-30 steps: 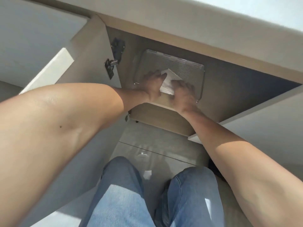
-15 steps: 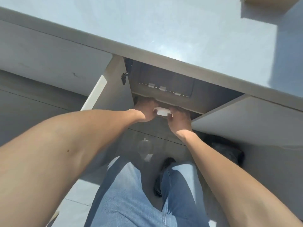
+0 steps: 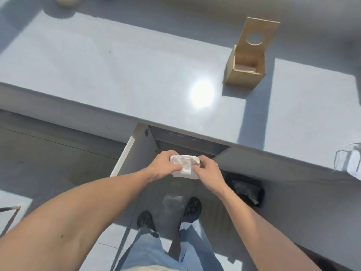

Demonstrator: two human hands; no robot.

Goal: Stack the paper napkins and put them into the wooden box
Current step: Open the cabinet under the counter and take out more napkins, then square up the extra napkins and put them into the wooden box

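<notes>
Napkins [image 3: 184, 166] have come out of the cupboard, both hands' grip pinching them; wooden box [image 3: 246, 63] open on the counter [image 3: 117, 71].

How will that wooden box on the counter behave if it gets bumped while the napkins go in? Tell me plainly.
The wooden box looks thin-walled and probably light, so a push may slide it on the glossy counter. Its raised lid stands tall, so it could tip backward. The napkins, held between left hand and right hand, look soft and should press only lightly.
</notes>
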